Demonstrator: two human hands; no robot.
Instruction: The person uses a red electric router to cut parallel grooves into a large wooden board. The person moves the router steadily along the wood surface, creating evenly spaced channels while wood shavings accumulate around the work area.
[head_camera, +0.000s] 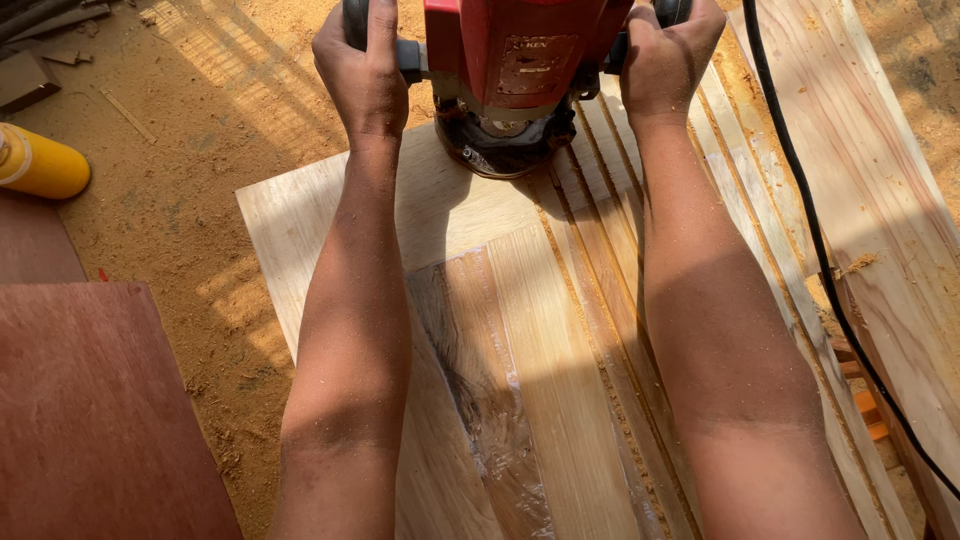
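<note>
Both hands on the router, one per handle. Left to right:

Far left, a yellow canister (40, 162) lies on its side on the sawdust-covered floor (190, 180). Below it a reddish-brown board (90, 410) fills the lower-left corner. Scrap wood bits sit at the top-left edge.

My left hand (362, 70) is wrapped tight around the router's left black handle (405, 55), fingers curled over the top, thumb side toward the body. Grip fully closed on it.

The red router (510, 60) stands upright in the top centre, its round base (500, 140) sitting flat on the light wooden panel (520, 330). The base is at the far end of the panel, just at the start of the grooves. The panel has a dark, glossy streak (470, 380) running lengthwise left of centre.

Right of the base, several parallel grooves (610, 300) run along the panel toward me, with sawdust lying in them.

My right hand (665, 60) is clamped on the right handle, which is mostly hidden under the fingers. Grip closed on it too. Both forearms are dusted with sawdust.

A black power cord (815, 230) drops from the top edge and trails across the pale planks (880, 200) on the right, running off toward the lower-right corner. Something orange shows under the planks; can't tell what.
</note>
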